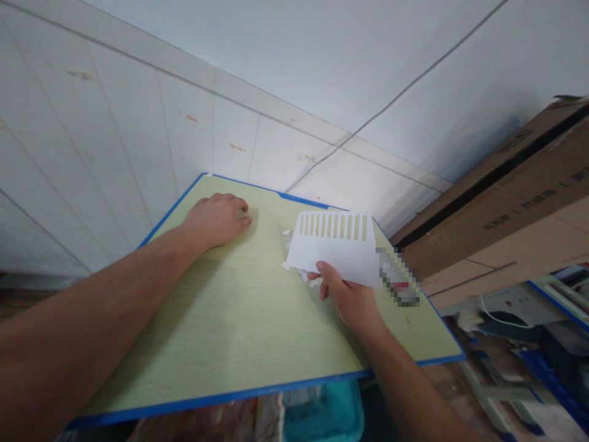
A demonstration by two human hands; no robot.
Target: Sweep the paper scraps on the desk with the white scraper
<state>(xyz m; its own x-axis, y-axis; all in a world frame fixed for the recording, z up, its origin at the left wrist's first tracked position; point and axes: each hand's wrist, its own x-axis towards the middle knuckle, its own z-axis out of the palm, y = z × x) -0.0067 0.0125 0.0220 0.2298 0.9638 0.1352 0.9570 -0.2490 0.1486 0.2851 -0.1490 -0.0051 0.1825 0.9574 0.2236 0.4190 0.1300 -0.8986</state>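
My right hand grips a white sheet by its near edge, thumb on top and fingers beneath. A row of several narrow upright slots runs along the sheet's far side, and the tabletop shows through them. Small white paper scraps lie at the sheet's left and near edges, partly hidden under it. To the left, my left hand rests on the light green tabletop with its fingers loosely bent and the thumb apart. Nothing shows in it.
A pixelated, blurred-out object lies right of the sheet. The table has a blue rim and stands against a white panelled wall. Large cardboard boxes lean at the right. Below the front edge is a turquoise bin.
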